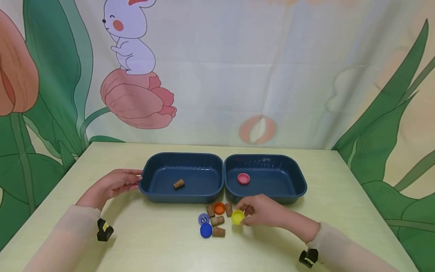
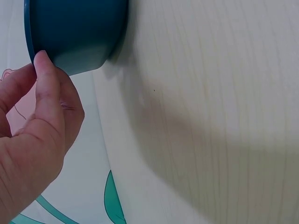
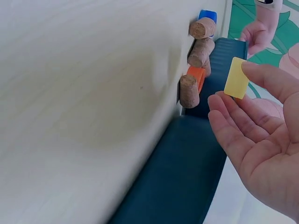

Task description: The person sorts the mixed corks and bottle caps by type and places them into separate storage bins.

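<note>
My right hand [image 1: 263, 211] pinches a yellow bottle cap [image 1: 238, 217] between thumb and fingers, in front of the right dark blue bin [image 1: 300, 189]. In the right wrist view the cap [image 3: 237, 78] appears edge-on. My left hand [image 1: 117, 183] grips the left end of the other dark blue bin [image 1: 181, 198]; the left wrist view shows thumb and finger on its rim [image 2: 28, 28]. One cork [image 1: 179, 184] lies in the left bin and a pink cap [image 1: 243, 178] in the right one. Several corks [image 1: 219, 232] lie on the table with an orange cap [image 1: 219, 208], a lilac cap [image 1: 204, 218] and a blue cap [image 1: 205, 230].
Both bins stand side by side on a pale wood-grain table [image 1: 163, 241]. Behind it hangs a printed cloth [image 1: 210, 75] with a rabbit and flowers. The loose corks and caps cluster just in front of where the bins meet.
</note>
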